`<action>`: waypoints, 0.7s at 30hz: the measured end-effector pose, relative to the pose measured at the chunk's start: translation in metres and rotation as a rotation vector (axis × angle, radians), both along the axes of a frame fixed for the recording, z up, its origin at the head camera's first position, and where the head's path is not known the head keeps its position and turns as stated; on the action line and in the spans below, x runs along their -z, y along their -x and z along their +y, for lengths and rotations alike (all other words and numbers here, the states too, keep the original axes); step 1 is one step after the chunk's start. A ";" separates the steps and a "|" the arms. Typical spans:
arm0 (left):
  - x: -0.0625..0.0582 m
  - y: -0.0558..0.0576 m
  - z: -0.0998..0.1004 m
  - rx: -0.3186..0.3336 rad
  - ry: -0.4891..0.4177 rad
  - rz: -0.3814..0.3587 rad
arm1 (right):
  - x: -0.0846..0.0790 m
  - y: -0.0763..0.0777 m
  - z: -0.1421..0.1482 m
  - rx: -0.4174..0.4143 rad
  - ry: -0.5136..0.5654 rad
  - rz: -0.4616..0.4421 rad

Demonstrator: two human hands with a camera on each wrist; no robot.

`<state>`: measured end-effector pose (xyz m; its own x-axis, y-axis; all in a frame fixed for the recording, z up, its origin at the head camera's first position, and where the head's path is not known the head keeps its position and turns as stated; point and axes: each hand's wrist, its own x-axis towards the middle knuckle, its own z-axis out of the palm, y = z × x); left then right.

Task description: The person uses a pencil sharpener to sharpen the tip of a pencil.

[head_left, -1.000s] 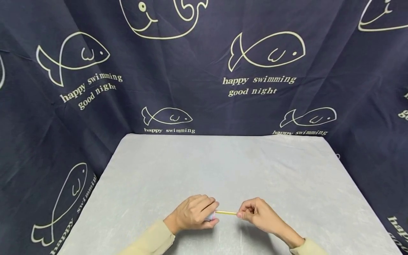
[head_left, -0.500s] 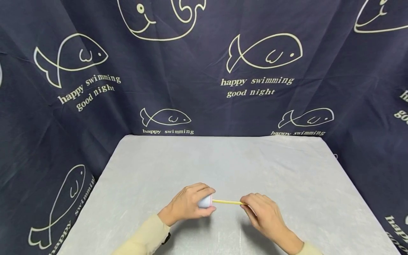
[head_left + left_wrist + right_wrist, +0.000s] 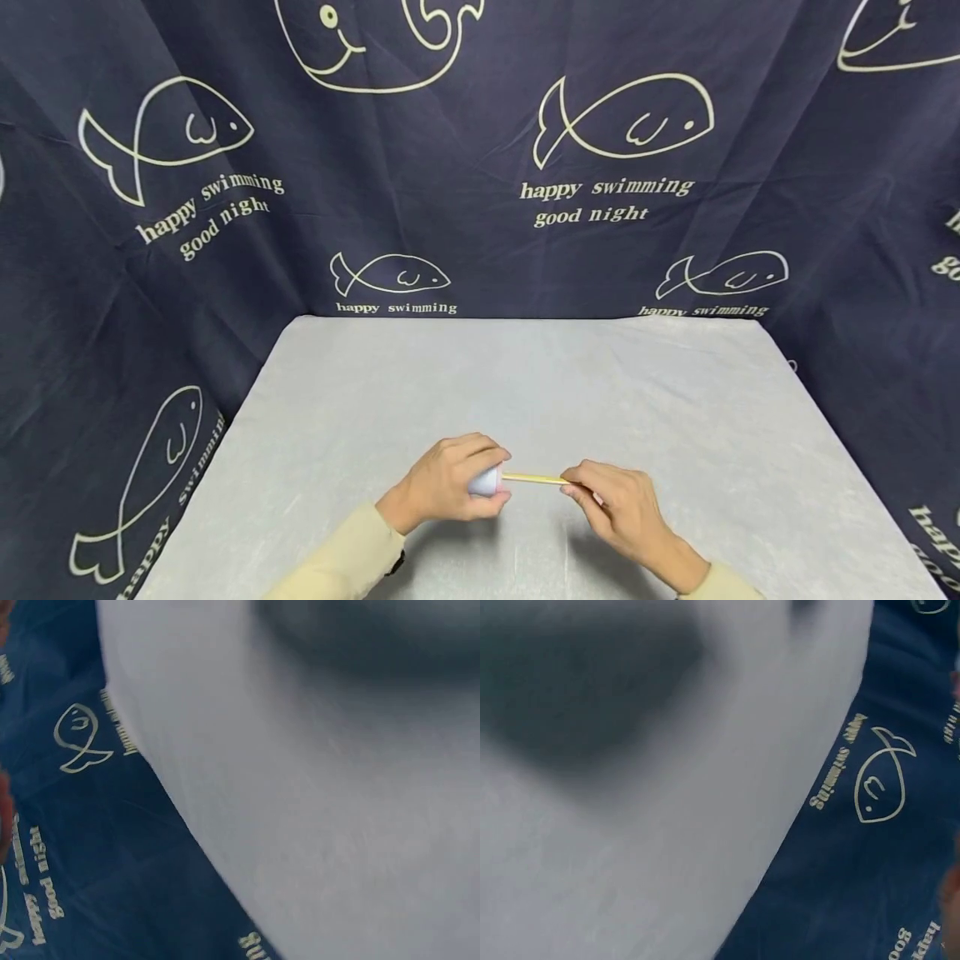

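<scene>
My left hand (image 3: pixel 448 477) grips a light blue, rounded pencil sharpener (image 3: pixel 484 481) with a pink rim, fingers over the top and thumb underneath. From its pink face a thin yellow pencil (image 3: pixel 534 478) runs level to the right. Its near tip is hidden at the sharpener. The pencil's other end is pinched between thumb and fingers of my right hand (image 3: pixel 618 508). Both hands are held above the table, with shadows below them. Only slivers of the hands show at the edges of the wrist views.
A pale grey cloth covers the table (image 3: pixel 525 383). Behind it and along both sides hangs a dark blue curtain (image 3: pixel 480 208) printed with fish outlines and lettering. A dark band (image 3: pixel 397 563) shows by the left sleeve.
Both hands have shifted slightly farther from the body. The right hand has turned, its fingers now lying over the pencil's end. More of the blue sharpener shows in the left hand.
</scene>
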<state>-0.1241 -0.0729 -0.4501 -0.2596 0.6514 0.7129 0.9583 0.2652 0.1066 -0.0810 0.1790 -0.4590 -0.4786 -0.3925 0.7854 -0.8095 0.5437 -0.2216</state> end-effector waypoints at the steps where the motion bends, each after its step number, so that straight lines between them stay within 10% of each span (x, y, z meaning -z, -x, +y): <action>1: 0.002 0.000 0.000 -0.006 0.000 0.067 | 0.000 -0.001 0.001 -0.017 0.013 -0.134; 7: 0.018 -0.005 0.003 -0.044 0.002 0.355 | -0.009 0.001 0.010 -0.223 0.062 -0.877; 11: 0.023 -0.007 0.004 -0.083 0.039 0.428 | -0.010 0.007 0.014 -0.367 0.108 -1.160; 15: 0.020 -0.005 0.002 -0.086 0.070 0.354 | -0.004 0.004 0.012 -0.227 0.035 -1.051; 21: 0.011 0.003 -0.004 -0.084 0.052 0.136 | 0.007 -0.002 0.005 0.030 -0.039 -0.451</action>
